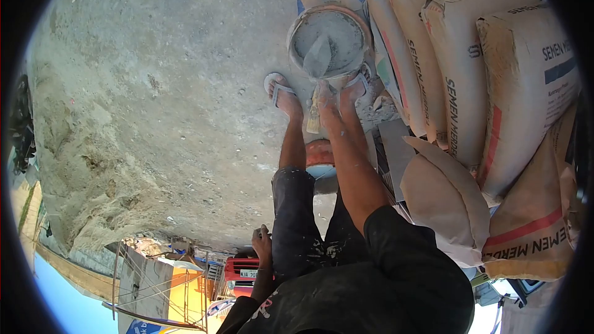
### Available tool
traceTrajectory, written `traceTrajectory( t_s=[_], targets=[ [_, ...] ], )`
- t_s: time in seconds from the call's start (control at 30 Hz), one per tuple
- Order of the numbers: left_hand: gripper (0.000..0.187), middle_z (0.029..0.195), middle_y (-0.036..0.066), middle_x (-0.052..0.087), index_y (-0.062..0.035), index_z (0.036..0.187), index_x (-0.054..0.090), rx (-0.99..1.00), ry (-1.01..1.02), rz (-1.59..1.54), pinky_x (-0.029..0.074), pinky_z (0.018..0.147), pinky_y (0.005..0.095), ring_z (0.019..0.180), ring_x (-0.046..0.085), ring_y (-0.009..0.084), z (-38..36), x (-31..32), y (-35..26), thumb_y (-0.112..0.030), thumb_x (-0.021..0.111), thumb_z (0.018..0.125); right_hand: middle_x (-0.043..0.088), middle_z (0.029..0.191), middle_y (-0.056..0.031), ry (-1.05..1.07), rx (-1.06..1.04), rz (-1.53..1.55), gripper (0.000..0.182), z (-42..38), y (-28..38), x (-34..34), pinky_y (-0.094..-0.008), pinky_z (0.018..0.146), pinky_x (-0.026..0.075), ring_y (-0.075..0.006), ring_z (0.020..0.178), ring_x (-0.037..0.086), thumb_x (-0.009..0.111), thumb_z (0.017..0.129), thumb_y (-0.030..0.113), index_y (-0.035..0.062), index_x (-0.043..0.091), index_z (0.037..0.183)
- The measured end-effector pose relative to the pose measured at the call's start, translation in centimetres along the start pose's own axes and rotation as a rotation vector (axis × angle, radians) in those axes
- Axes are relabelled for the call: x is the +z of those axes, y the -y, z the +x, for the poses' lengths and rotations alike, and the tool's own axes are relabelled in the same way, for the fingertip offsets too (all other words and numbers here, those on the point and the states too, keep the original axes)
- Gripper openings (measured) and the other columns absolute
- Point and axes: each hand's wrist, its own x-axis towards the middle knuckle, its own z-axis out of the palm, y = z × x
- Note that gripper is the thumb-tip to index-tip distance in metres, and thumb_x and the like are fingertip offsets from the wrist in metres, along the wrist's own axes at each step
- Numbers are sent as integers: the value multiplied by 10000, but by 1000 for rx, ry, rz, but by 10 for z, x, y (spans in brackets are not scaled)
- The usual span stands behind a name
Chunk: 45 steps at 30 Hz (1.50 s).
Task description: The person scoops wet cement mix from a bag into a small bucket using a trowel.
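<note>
My right hand (pixel 327 94) is closed around the handle of a trowel (pixel 317 57), at the near rim of a round bucket (pixel 296 55). The trowel's grey, coated blade lies on wet cement mix (pixel 338 32) inside the bucket. Below this hand is a pale yellowish flat piece (pixel 313 119), partly hidden by the forearm. My left hand (pixel 262 245) hangs beside my left thigh with its fingers curled in, and nothing shows in them. My feet in flip-flops (pixel 281 88) stand on the near side of the bucket.
Several full cement bags (pixel 461 86) lean in a row along the right. An opened paper bag (pixel 442 192) lies in front of them. A red-and-white container (pixel 320 156) stands between my legs. Rough concrete ground (pixel 173 86) stretches left. A red vehicle (pixel 238 270) shows behind me.
</note>
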Motion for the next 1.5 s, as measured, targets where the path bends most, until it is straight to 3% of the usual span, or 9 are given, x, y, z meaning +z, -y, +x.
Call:
traceTrajectory(
  t_s=[0.07,0.13,0.17,0.23,0.33,0.43,1.07,1.37,1.5],
  targets=[
    [392,735,216,611,77,818,579,2,-9,-5,473,599,373,664,624,288,1,2,0,-306,508,861,487,673,-58,6,-22,28,343,-32,35,3,-296,364,426,-162,423,494,467,859,406,65,479,897],
    [392,736,212,612,73,820,584,-1,-6,0,473,603,374,667,623,286,0,0,6,-309,507,860,458,1179,-195,146,-94,-384,418,-72,66,-5,-337,922,336,-289,1113,407,380,889,250,-22,444,1199],
    [392,737,207,615,70,821,587,24,-13,7,472,605,373,665,622,284,2,3,9,-312,507,860,458,1179,-195,147,-99,-389,418,-52,55,-17,-337,922,336,-289,1113,407,380,889,250,-22,444,1199],
    [392,738,202,618,67,822,590,42,-23,5,471,607,372,663,621,283,3,6,12,-314,507,860,524,1074,-221,-4,-671,-1292,391,0,24,-43,-360,854,401,-336,1024,491,397,883,253,-35,486,1131],
    [393,736,193,621,64,816,590,14,-4,-54,471,616,371,666,621,278,3,10,13,-317,506,859,559,962,-208,75,-822,-2008,358,-25,69,-47,-390,743,460,-348,894,555,440,863,259,-34,506,1057],
    [390,728,193,620,64,806,586,-5,3,-42,474,606,365,653,624,273,1,13,16,-313,505,861,548,966,-192,-354,-954,-1718,369,-22,88,-63,-352,712,492,-290,887,573,541,784,216,-19,484,1062],
    [394,709,211,605,49,784,579,-56,25,59,444,620,414,674,603,339,-14,30,19,-335,514,845,527,929,-96,-186,-1456,-1732,318,19,57,-99,-369,715,477,-248,912,547,578,707,183,51,507,988],
    [463,818,227,607,77,918,563,-232,188,-208,470,653,395,749,607,321,44,36,17,-377,530,834,527,958,-146,-485,-1027,-1433,332,27,79,-78,-388,743,464,-297,905,538,549,769,193,13,484,1040],
    [615,1231,234,427,65,1243,349,265,179,-155,385,901,359,1103,465,299,165,82,-121,-313,584,818,521,987,-198,-445,-995,-1324,377,-6,78,-94,-406,764,455,-349,924,535,530,812,222,-19,469,1096]
  ],
)
